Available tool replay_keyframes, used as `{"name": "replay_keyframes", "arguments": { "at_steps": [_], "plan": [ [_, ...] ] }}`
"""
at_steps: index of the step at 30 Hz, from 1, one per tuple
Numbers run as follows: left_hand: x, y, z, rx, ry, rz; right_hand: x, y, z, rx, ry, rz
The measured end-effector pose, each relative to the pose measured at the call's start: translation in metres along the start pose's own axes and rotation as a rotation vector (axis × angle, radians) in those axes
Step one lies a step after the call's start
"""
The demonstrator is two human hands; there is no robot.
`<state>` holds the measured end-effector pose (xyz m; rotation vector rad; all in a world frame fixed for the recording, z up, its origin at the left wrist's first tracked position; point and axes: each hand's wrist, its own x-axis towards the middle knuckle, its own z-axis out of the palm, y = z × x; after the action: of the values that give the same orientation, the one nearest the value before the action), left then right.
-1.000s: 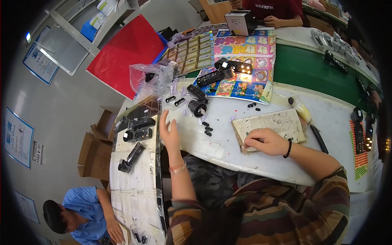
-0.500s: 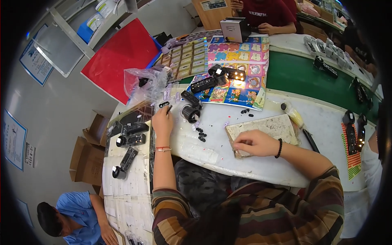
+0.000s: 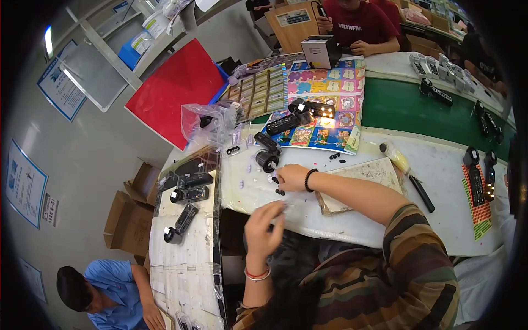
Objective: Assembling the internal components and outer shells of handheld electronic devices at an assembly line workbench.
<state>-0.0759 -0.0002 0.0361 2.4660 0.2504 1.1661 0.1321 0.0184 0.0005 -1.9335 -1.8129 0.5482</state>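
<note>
Over the white surface (image 3: 344, 224), the right hand (image 3: 280, 179) dips, bunched, beside small black pieces (image 3: 280, 192) lying near a round-ended black device (image 3: 267, 160); I can't tell whether it pinches one. Nearer the edge, the left hand (image 3: 264, 230) is half curled, and what it pinches, if anything, I can't tell. White lettering (image 3: 350, 27) crosses a maroon shirt (image 3: 366, 15) opposite, and blue-edged printed notices (image 3: 23, 184) hang at left.
</note>
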Motion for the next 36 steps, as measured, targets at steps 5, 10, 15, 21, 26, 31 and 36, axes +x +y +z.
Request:
{"name": "replay_keyframes", "arguments": {
  "at_steps": [5,10,15,21,26,31,36],
  "plan": [
    [0.018,0.019,0.045,-0.003,-0.147,0.237,-0.06,0.021,-0.059,0.291,0.355,0.005],
    [0.034,0.021,0.096,0.056,-0.21,0.313,-0.145,0.047,-0.074,0.556,0.526,-0.014],
    [0.035,0.028,0.113,-0.005,-0.277,0.161,-0.187,0.058,-0.058,0.894,0.531,0.044],
    [0.032,0.029,0.117,-0.161,-0.314,-0.148,-0.181,0.056,-0.057,0.817,0.473,0.101],
    [0.036,0.03,0.118,-0.198,-0.349,-0.207,-0.182,0.041,-0.046,0.465,0.525,0.043],
    [0.033,0.028,0.121,-0.198,-0.348,-0.19,-0.177,0.039,-0.032,0.227,0.559,0.017],
    [0.029,0.024,0.122,-0.218,-0.269,-0.179,-0.183,0.044,-0.044,0.228,0.505,-0.142]
  ]
}}
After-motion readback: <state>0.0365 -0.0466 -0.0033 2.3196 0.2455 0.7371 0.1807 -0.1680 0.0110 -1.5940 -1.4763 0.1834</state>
